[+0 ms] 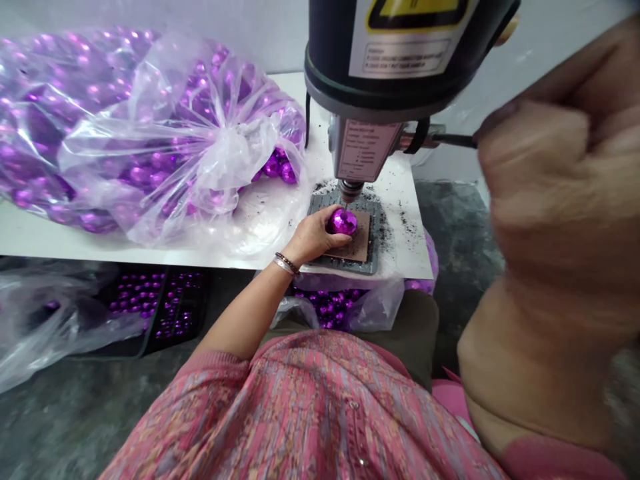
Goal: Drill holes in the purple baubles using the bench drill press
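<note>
My left hand (316, 236) grips a shiny purple faceted ball (343, 223) between thumb and fingers. The ball sits over a brown board (361, 241) on the grey base plate (373, 265) of a drill press (365, 143). Just above the ball is the drill chuck (351, 189) with a thin bit; whether the bit touches the ball I cannot tell. At the right, close to the camera and blurred, my right hand (560, 193) is closed around the end of the press's dark feed lever (455, 140).
A large clear plastic bag (215, 153) of purple balls lies on the white table (100, 241), its mouth facing the press. Dark shavings (407, 223) litter the tabletop around the base. Below the edge are another bag of purple balls (333, 308) and a dark crate (150, 310) with more.
</note>
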`<action>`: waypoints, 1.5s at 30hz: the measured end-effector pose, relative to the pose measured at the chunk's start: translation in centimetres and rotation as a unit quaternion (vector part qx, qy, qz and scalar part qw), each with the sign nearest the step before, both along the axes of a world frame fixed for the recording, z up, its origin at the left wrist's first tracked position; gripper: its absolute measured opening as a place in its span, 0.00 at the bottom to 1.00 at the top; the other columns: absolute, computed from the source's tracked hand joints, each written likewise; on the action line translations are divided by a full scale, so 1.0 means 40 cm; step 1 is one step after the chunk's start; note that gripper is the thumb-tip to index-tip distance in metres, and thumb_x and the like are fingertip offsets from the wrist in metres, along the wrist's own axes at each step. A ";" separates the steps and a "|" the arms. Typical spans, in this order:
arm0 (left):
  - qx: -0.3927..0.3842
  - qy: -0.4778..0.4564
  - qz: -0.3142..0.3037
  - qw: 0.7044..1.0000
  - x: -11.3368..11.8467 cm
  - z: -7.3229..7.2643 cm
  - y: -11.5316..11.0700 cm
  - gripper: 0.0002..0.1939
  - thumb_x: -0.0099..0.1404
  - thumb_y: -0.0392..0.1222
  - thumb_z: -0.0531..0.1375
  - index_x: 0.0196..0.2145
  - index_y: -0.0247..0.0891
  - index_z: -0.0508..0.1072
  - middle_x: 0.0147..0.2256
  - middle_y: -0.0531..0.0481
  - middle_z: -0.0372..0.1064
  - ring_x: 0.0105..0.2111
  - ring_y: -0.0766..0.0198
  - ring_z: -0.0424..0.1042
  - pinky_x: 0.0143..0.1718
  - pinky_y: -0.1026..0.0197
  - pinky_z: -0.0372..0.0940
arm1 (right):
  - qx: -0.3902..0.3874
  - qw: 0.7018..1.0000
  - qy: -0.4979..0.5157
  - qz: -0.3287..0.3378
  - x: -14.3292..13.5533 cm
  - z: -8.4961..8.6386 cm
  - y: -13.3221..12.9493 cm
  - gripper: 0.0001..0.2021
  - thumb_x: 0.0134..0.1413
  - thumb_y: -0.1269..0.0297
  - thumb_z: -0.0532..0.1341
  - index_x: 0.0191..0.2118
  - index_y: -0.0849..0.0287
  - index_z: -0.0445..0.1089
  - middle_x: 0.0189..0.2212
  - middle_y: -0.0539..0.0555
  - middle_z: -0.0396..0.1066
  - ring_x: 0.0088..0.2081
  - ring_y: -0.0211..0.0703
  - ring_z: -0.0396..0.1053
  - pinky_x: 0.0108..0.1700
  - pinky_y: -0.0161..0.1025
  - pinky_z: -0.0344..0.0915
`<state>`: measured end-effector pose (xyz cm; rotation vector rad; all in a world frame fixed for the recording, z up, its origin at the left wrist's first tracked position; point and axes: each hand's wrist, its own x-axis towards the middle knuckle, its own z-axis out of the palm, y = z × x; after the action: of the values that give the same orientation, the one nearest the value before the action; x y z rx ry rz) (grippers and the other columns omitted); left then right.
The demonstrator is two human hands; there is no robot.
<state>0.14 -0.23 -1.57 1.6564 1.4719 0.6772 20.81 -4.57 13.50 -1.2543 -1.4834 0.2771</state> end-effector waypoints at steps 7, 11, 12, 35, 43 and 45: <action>0.010 -0.018 -0.010 1.000 -0.005 -0.011 0.003 0.39 0.54 0.39 0.75 0.64 0.35 0.74 0.54 0.43 0.80 0.53 0.52 0.78 0.62 0.53 0.68 | 0.002 0.998 -0.024 0.052 -0.023 -0.045 -0.042 0.09 0.61 0.65 0.57 0.34 0.55 0.75 0.27 0.48 0.65 0.29 0.24 0.57 0.43 0.32 0.66; 0.010 -0.017 -0.013 1.000 -0.005 -0.012 0.004 0.39 0.55 0.40 0.74 0.64 0.33 0.74 0.54 0.43 0.80 0.54 0.52 0.78 0.61 0.53 0.68 | 0.039 0.999 0.004 0.014 -0.032 -0.083 -0.043 0.12 0.64 0.61 0.57 0.33 0.61 0.72 0.25 0.48 0.64 0.30 0.22 0.61 0.34 0.29 0.59; 0.009 -0.015 -0.012 1.000 -0.005 -0.010 0.004 0.39 0.55 0.40 0.74 0.64 0.33 0.74 0.54 0.43 0.80 0.53 0.52 0.78 0.61 0.54 0.68 | 0.044 0.999 0.003 0.010 -0.036 -0.088 -0.042 0.15 0.66 0.58 0.57 0.32 0.62 0.71 0.25 0.49 0.63 0.30 0.22 0.61 0.33 0.28 0.56; 0.031 0.000 -0.008 0.999 0.004 -0.016 -0.010 0.31 0.58 0.41 0.73 0.60 0.38 0.77 0.49 0.51 0.81 0.51 0.56 0.77 0.57 0.60 0.67 | 0.215 0.974 -0.054 -0.041 -0.054 -0.186 0.010 0.25 0.71 0.51 0.51 0.28 0.67 0.66 0.24 0.50 0.63 0.30 0.21 0.60 0.36 0.28 0.54; 0.039 -0.008 -0.005 0.999 0.007 -0.016 -0.017 0.30 0.58 0.40 0.73 0.58 0.38 0.78 0.49 0.50 0.81 0.49 0.56 0.78 0.53 0.60 0.68 | 0.236 0.969 -0.031 -0.064 -0.062 -0.226 0.017 0.20 0.71 0.55 0.51 0.31 0.64 0.67 0.26 0.49 0.65 0.32 0.24 0.64 0.38 0.29 0.59; 0.036 -0.006 -0.004 0.999 0.007 -0.016 -0.018 0.28 0.58 0.40 0.73 0.57 0.39 0.78 0.47 0.51 0.81 0.48 0.56 0.78 0.52 0.60 0.68 | 0.236 0.969 -0.030 -0.061 -0.062 -0.244 0.020 0.20 0.71 0.56 0.51 0.31 0.64 0.67 0.26 0.49 0.65 0.32 0.24 0.64 0.37 0.29 0.59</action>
<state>0.43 -0.94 -2.20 1.7092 1.4463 0.7435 18.31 -3.78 3.75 -0.9665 -1.4087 -0.1903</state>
